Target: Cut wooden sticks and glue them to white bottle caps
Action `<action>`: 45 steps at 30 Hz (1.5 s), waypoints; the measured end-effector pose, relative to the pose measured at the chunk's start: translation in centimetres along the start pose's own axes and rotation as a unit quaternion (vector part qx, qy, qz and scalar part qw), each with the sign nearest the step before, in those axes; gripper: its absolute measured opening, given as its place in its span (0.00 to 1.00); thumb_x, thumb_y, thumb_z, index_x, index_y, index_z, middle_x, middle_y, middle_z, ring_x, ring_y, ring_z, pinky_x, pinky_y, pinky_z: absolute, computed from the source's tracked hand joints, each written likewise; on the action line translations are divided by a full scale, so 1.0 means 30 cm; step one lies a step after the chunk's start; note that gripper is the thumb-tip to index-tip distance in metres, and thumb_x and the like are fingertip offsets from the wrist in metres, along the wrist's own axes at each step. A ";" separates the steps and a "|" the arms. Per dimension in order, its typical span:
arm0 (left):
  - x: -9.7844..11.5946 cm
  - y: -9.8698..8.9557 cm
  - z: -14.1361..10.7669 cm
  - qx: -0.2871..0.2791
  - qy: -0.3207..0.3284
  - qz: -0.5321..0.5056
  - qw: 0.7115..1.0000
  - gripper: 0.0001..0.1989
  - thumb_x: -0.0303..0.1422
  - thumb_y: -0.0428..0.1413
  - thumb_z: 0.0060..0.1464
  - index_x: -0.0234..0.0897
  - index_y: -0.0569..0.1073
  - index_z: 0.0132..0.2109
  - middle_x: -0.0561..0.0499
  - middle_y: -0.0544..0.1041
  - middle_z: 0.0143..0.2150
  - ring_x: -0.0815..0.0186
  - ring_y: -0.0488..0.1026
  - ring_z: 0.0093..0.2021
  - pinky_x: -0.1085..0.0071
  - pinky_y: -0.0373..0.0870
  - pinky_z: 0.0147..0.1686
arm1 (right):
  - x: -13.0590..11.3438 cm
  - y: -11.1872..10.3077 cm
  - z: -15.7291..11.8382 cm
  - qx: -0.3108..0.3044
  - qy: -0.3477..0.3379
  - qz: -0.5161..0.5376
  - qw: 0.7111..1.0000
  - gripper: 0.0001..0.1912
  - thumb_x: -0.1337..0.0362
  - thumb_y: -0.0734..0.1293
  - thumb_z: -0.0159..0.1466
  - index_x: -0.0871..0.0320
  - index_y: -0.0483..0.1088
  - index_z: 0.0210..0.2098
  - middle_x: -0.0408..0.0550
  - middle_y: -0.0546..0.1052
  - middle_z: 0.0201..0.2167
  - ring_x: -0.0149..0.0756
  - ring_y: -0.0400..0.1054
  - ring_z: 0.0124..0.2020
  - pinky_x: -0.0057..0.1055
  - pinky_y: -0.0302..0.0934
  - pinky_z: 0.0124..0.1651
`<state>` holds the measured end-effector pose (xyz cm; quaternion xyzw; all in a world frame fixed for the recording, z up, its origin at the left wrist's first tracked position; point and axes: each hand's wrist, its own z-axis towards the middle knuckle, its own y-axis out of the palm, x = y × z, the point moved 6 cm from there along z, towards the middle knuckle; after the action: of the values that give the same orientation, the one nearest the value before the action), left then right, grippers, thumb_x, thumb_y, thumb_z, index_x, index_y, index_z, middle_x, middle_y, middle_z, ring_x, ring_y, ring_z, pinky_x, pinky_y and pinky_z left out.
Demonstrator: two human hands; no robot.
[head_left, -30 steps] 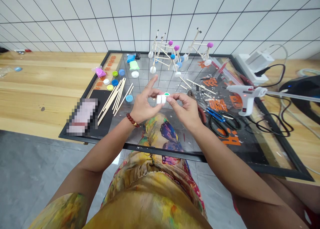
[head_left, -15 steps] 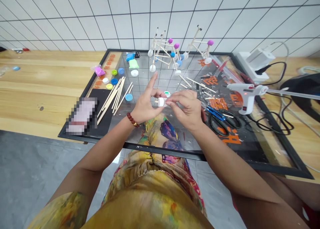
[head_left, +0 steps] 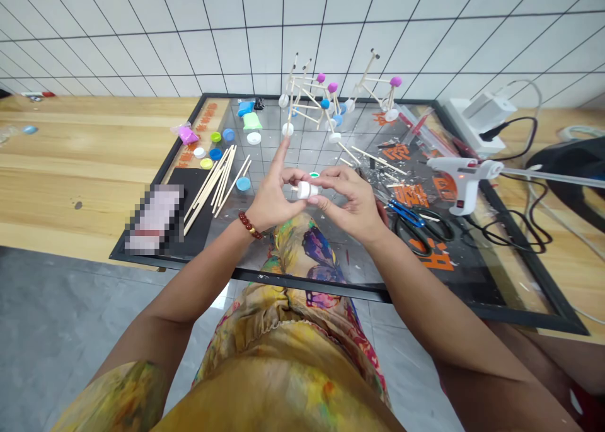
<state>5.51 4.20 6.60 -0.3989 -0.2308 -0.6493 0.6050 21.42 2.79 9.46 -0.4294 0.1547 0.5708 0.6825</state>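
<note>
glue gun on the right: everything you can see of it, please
White glue gun, plastic-looking, on the black-framed glass panel. Nozzle points left, handle toward the person; whether it stands or lies is unclear. Small red light on the body, dark switch on the handle. A translucent glue stick sticks out the back; a black cord leaves the handle's base. The right hand isn't touching it.
</note>
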 end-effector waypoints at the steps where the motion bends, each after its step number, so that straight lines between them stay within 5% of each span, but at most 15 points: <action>1: 0.006 0.005 -0.001 -0.007 0.006 0.008 1.000 0.56 0.33 0.67 0.50 0.47 0.43 0.77 0.52 0.80 0.41 0.62 0.78 0.40 0.60 0.76 0.47 | 0.009 0.005 -0.003 0.003 0.009 0.012 1.000 0.18 0.43 0.71 0.64 0.49 0.81 0.38 0.49 0.78 0.38 0.43 0.72 0.41 0.46 0.67 0.50; 4: 0.024 0.021 -0.005 -0.032 0.019 0.036 0.999 0.55 0.32 0.65 0.52 0.46 0.43 0.77 0.52 0.80 0.41 0.62 0.77 0.40 0.60 0.76 0.48 | 0.060 -0.001 -0.007 0.035 0.056 0.037 0.997 0.21 0.41 0.70 0.64 0.51 0.77 0.30 0.46 0.76 0.32 0.40 0.71 0.37 0.43 0.67 0.46; 9: 0.029 0.014 -0.002 -0.031 0.003 0.056 0.998 0.56 0.29 0.65 0.51 0.46 0.41 0.78 0.49 0.80 0.43 0.59 0.78 0.41 0.56 0.76 0.47 | 0.136 -0.070 -0.003 0.156 0.117 0.101 0.976 0.22 0.39 0.67 0.66 0.51 0.73 0.32 0.42 0.72 0.26 0.36 0.67 0.31 0.39 0.67 0.42; 15: 0.019 0.004 0.001 -0.014 -0.005 0.025 1.000 0.58 0.32 0.68 0.50 0.47 0.42 0.78 0.49 0.81 0.43 0.58 0.77 0.43 0.55 0.74 0.50 | 0.055 -0.039 0.010 0.070 0.068 0.060 0.993 0.15 0.47 0.76 0.60 0.50 0.78 0.30 0.46 0.79 0.31 0.41 0.72 0.36 0.43 0.68 0.45; 21: 0.006 0.006 0.001 0.014 -0.010 -0.003 1.000 0.56 0.36 0.69 0.50 0.53 0.46 0.76 0.49 0.78 0.50 0.63 0.77 0.42 0.59 0.76 0.50 | 0.035 -0.001 0.001 0.030 0.059 0.030 0.997 0.19 0.43 0.71 0.63 0.52 0.76 0.30 0.47 0.78 0.30 0.40 0.71 0.34 0.41 0.65 0.42; 29: 0.019 0.018 0.001 0.000 -0.082 -0.045 0.996 0.47 0.38 0.70 0.51 0.41 0.58 0.73 0.44 0.80 0.44 0.55 0.79 0.46 0.56 0.77 0.50 | 0.061 0.022 -0.013 0.015 0.083 0.012 0.996 0.25 0.37 0.61 0.69 0.53 0.66 0.33 0.44 0.72 0.29 0.37 0.65 0.33 0.36 0.59 0.38; 35: -0.026 -0.007 0.004 0.005 -0.075 -0.112 0.991 0.50 0.40 0.71 0.47 0.47 0.56 0.73 0.47 0.80 0.47 0.58 0.80 0.45 0.58 0.78 0.48 | 0.086 -0.010 -0.014 0.069 0.078 0.080 0.991 0.23 0.39 0.61 0.70 0.52 0.64 0.33 0.42 0.68 0.27 0.36 0.63 0.30 0.37 0.61 0.38; 39: -0.073 -0.057 0.020 0.049 -0.144 -0.201 0.968 0.39 0.45 0.65 0.51 0.46 0.62 0.67 0.48 0.79 0.46 0.56 0.81 0.50 0.55 0.77 0.52 | 0.115 -0.036 0.008 0.108 0.074 0.126 0.983 0.25 0.36 0.59 0.68 0.50 0.61 0.32 0.42 0.64 0.27 0.37 0.62 0.30 0.38 0.62 0.37; 45: -0.138 -0.101 0.020 0.076 -0.245 -0.268 0.929 0.35 0.44 0.62 0.49 0.43 0.62 0.62 0.47 0.82 0.48 0.55 0.78 0.55 0.49 0.73 0.59 | 0.006 -0.126 -0.052 0.015 0.095 0.072 0.993 0.26 0.41 0.62 0.70 0.52 0.62 0.24 0.43 0.65 0.22 0.35 0.60 0.26 0.37 0.57 0.32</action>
<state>2.50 7.65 4.20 -0.4215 -0.5189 -0.6497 0.3618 25.35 1.79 9.99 -0.4594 0.2575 0.5727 0.6282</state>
